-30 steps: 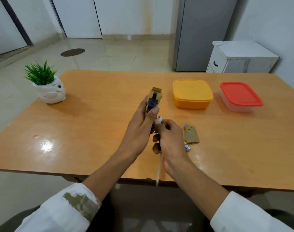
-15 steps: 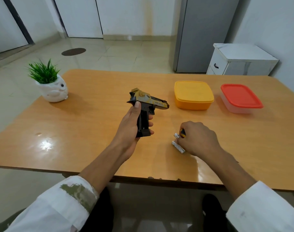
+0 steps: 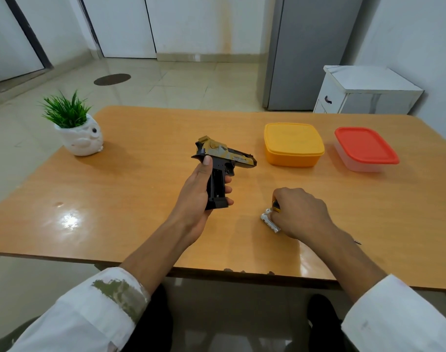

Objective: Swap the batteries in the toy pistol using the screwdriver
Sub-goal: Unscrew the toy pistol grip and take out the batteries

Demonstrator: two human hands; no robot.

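Note:
My left hand (image 3: 195,199) grips the toy pistol (image 3: 223,161) by its black handle, just above the table, with the gold barrel pointing right. The open battery slot in the grip faces me. My right hand (image 3: 299,214) rests knuckles-up on the table to the right, curled around the screwdriver. Its yellow-and-black handle end (image 3: 276,206) pokes out by my thumb. Two silver batteries (image 3: 269,222) lie against my right fingertips. The battery cover is hidden.
On the wooden table (image 3: 140,199), an orange lidded box (image 3: 293,144) and a red-lidded clear box (image 3: 365,148) stand at the back right. A white owl pot with a green plant (image 3: 78,133) stands at the back left. The table's near edge runs just below my wrists.
My hands have parted. The left turned the pistol side-on with the barrel to the right. The right went down to the table beside the batteries and has stayed there for the last half second.

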